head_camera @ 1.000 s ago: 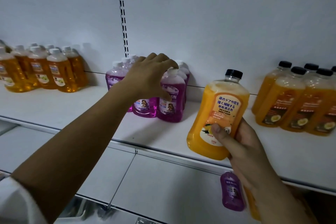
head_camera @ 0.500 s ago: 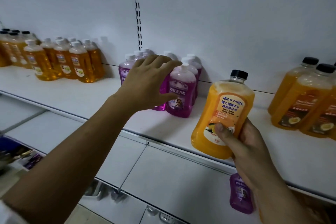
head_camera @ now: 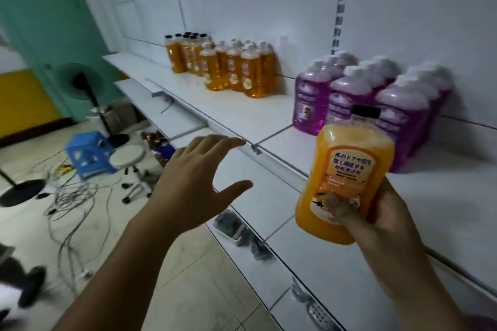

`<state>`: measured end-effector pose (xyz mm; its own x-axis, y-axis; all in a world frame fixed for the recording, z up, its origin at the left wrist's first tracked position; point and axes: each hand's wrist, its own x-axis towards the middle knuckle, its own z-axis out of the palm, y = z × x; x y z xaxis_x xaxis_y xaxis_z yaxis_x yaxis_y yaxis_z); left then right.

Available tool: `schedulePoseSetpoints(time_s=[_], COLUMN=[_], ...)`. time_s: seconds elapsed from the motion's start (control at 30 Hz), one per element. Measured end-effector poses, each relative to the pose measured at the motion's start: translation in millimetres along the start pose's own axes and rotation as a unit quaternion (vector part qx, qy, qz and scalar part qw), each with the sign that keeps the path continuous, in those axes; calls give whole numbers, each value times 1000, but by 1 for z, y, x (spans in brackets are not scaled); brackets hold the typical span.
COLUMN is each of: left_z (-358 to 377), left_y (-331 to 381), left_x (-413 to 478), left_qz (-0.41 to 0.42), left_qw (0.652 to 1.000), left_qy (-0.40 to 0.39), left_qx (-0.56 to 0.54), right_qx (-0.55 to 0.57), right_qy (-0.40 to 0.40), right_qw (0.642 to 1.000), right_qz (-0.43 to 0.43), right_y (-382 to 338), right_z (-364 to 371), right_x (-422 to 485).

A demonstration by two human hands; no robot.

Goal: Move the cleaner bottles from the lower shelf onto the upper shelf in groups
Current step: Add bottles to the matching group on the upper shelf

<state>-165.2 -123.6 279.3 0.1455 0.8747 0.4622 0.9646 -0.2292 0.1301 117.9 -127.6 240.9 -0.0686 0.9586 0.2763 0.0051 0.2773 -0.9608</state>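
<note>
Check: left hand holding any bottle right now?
No, the left hand is open and empty; only the right hand grips the orange bottle.

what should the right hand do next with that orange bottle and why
Probably set the orange bottle upright on the bare upper shelf beside the purple bottles: the right hand grips it in the air, and the left hand is open and empty.
</note>
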Motion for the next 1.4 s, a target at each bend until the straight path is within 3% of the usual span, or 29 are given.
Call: schedulePoseSetpoints(time_s=[0.33,0.67,0.93,1.4], left_z=[-18,-23,4,51], left_y=[-155,-311,-414,-574], left_x=[-77,-105,-59,102], left_qz=[-126,-155,-177,-208], left_qw=[992,986,983,977], left_qy=[-22,-52,-55,-52], left_qx=[-8,-22,-11,9], right_qx=[-32,-23,-41,-27], right_qy=[-92,-114,-141,-170], right_qw=[995,993,989,985], right_qz=[-7,3,-1,-16], right_y=[6,21,55,115], right_z=[167,342,433,550], right_x=[33,85,172,383])
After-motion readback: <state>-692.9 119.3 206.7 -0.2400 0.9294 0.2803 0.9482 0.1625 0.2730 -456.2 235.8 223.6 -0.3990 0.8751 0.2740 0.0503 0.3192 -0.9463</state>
